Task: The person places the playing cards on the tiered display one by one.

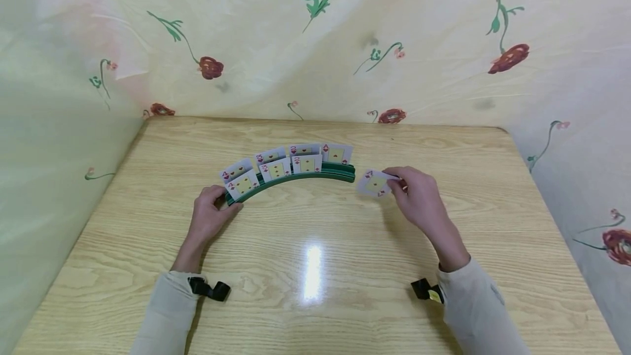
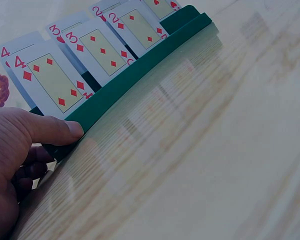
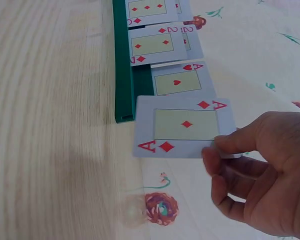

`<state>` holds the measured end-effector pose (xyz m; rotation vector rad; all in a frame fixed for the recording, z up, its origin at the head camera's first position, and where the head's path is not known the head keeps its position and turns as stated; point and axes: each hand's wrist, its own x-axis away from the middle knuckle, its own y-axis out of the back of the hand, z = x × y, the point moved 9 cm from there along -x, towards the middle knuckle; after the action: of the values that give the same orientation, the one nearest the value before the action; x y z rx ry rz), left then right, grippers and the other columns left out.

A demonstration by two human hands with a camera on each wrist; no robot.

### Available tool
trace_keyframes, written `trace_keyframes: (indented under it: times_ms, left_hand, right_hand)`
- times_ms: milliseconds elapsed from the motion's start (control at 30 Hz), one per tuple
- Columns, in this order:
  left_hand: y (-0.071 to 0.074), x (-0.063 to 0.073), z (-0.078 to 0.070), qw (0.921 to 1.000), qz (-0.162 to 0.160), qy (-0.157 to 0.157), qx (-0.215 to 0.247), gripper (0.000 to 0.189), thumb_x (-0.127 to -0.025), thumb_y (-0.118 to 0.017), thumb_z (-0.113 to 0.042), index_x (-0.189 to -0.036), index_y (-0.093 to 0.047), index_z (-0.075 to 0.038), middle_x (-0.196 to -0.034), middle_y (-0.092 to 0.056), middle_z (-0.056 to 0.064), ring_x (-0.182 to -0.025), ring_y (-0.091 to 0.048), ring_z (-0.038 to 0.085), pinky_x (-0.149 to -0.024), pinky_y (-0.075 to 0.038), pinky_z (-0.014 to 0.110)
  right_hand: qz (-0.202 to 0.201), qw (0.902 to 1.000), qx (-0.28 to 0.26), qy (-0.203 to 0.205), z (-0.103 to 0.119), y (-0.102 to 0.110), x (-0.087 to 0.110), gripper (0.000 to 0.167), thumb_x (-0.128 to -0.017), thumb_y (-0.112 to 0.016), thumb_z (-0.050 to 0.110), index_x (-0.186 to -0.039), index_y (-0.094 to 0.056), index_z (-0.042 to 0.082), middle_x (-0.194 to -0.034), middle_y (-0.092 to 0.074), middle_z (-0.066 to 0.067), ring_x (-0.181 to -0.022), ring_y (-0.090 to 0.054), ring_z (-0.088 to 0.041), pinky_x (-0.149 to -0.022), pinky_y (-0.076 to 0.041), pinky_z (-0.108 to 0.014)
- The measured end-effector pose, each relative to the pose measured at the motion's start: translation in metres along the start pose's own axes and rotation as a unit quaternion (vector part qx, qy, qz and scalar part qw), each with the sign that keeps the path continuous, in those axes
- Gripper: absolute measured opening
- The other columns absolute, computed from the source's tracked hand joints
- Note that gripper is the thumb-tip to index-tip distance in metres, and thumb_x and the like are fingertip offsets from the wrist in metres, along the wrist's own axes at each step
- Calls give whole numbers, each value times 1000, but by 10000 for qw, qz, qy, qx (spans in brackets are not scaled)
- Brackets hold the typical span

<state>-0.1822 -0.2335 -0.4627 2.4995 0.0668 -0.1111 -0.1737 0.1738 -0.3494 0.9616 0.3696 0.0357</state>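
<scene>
A curved green card holder (image 1: 296, 176) stands on the table with playing cards upright in two rows. Its front row shows the four (image 2: 52, 80), three (image 2: 99, 47) and two of diamonds (image 3: 157, 44); behind them are heart cards, with the ace of hearts (image 3: 182, 81) at the right end. My left hand (image 1: 209, 212) grips the holder's left end, thumb (image 2: 72, 130) on the front and fingers behind. Just off the right end, my right hand (image 1: 419, 196) pinches the ace of diamonds (image 3: 186, 127) by one edge between thumb and fingers, face showing, above the table.
The wooden table (image 1: 315, 234) extends around the holder, with a bright light reflection in front of it. Flower-printed cloth (image 1: 266, 59) hangs behind and at both sides. A black strap (image 1: 209, 288) is on each wrist.
</scene>
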Motion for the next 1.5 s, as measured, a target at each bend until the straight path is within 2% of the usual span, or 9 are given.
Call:
trace_keyframes:
  times_ms: [267,433,900,1233,1500]
  left_hand:
    - [0,0,-1,10000,1,-15,-27,37,-84,-79,-7,-118,-68,6,-116,-66,23,-106,-51,26,-84,-39,19]
    - [0,0,-1,10000,-11,-9,-58,37,-85,-79,-7,-118,-68,6,-116,-66,23,-105,-51,26,-83,-39,18]
    - [0,0,0,10000,30,79,7,37,-86,-78,-7,-119,-68,5,-118,-65,23,-108,-51,27,-85,-39,17]
    - [0,-1,-1,10000,28,30,17,38,-85,-78,-7,-119,-68,5,-118,-66,23,-107,-50,26,-85,-39,18]
    - [0,0,-1,10000,44,58,30,38,-86,-78,-7,-120,-68,4,-118,-65,23,-108,-51,26,-84,-40,16]
  right_hand:
    - [-627,9971,-328,290,4,-4,-21,20,-91,-66,-5,-111,-70,-5,-104,-74,-23,-78,-71,-29,-65,-55,-35]
    - [-774,9951,-477,386,8,-8,-31,18,-92,-66,-5,-110,-67,-5,-102,-73,-23,-77,-70,-29,-64,-53,-29]
    - [-621,9952,-544,524,23,-27,-46,18,-94,-63,-4,-111,-68,-4,-106,-73,-22,-80,-69,-28,-66,-54,-38]
    - [-536,9961,-422,567,29,-36,-50,18,-94,-64,-2,-111,-69,-3,-104,-73,-22,-79,-68,-29,-66,-55,-39]
    - [-321,9982,-252,439,30,-45,-52,18,-95,-63,0,-112,-68,-3,-106,-73,-22,-83,-68,-29,-68,-56,-39]
